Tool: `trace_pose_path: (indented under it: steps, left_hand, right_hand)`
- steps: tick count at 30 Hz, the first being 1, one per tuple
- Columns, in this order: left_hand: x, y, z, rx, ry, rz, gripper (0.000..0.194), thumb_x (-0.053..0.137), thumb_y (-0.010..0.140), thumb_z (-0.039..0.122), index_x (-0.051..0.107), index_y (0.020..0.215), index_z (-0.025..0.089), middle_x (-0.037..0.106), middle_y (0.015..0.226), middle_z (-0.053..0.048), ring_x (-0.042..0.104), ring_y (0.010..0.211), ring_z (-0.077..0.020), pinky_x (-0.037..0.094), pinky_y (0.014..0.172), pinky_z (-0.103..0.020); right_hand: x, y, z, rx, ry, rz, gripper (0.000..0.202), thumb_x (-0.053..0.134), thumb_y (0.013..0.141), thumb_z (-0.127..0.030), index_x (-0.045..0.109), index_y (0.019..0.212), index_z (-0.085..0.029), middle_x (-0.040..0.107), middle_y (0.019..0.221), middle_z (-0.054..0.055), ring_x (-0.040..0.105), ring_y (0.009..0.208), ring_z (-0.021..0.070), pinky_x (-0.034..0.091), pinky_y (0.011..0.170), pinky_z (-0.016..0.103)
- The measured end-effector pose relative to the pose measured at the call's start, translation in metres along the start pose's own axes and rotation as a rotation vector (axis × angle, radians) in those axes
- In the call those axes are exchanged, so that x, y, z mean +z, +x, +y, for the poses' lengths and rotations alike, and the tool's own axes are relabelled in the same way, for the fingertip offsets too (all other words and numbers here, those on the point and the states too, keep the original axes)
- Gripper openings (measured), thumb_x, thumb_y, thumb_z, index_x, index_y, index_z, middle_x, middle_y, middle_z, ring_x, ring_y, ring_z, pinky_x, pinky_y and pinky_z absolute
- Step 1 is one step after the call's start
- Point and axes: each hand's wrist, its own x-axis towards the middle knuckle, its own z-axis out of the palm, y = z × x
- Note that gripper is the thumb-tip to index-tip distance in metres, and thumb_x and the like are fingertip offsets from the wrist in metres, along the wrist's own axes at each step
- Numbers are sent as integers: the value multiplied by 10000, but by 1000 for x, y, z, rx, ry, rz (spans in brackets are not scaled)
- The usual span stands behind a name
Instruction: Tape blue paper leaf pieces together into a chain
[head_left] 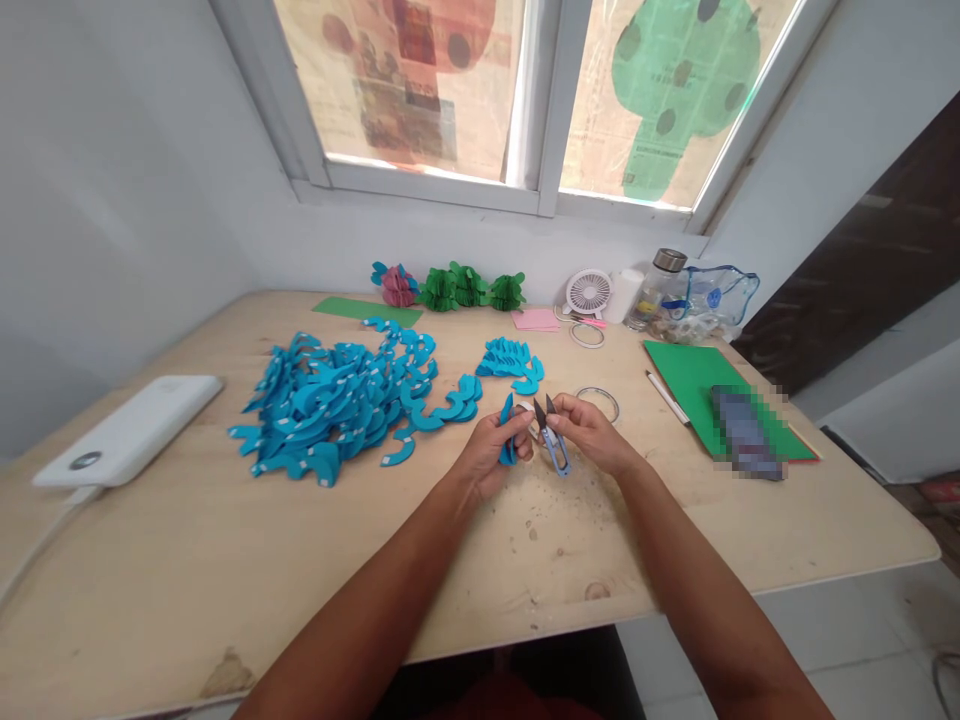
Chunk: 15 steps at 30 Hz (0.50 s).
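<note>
My left hand [491, 450] is closed on a folded blue paper piece [508, 425], its fingers curled round the lower part. Close beside it, my right hand [589, 430] is closed, thumb and fingertips pinched at thread snips [559, 455]. The snips' dark blades are apart and point away from me, and the blue-grey handle hangs towards me. Behind the fingertips shows part of a white roll [528, 408], mostly hidden. A small row of blue curved paper pieces [510, 358] lies just beyond my hands.
Left is a large heap of blue paper arcs with white patches [337, 395], then a white power bank [131, 430]. Metal rings [598, 403], a pen [666, 397], green sheets [682, 375] and a blurred phone [746, 430] lie right. A fan [589, 293] and bottle [660, 290] stand behind.
</note>
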Motion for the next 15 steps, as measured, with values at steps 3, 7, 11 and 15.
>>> trace_pose_path:
  steps: [3,7,11,15]
  left_hand:
    - [-2,0,2,2,-84,-23,213,709,651,214,502,662,161,437,465,69,428,411,-60,351,437,-192]
    - [-3,-1,6,31,-166,-19,171,691,646,158,537,720,151,540,569,31,485,470,-74,376,472,-207]
    - [-1,-3,11,43,-164,-23,168,680,669,161,540,762,158,647,772,-35,514,511,-89,396,495,-229]
    - [0,-5,14,58,-198,-43,116,651,708,181,566,783,157,642,748,-35,503,498,-87,398,497,-227]
  right_hand:
    - [0,1,1,-30,-37,18,232,633,746,-403,564,769,-183,590,730,2,545,693,135,422,666,262]
    - [-5,4,4,-95,-11,167,218,637,739,-399,597,782,-190,624,773,10,556,765,140,425,728,269]
    - [-13,6,7,-101,171,379,254,645,719,-430,578,804,-200,652,787,21,585,721,141,449,681,269]
    - [-21,7,10,-23,355,508,292,682,677,-427,506,766,-213,635,682,-8,570,570,120,436,514,231]
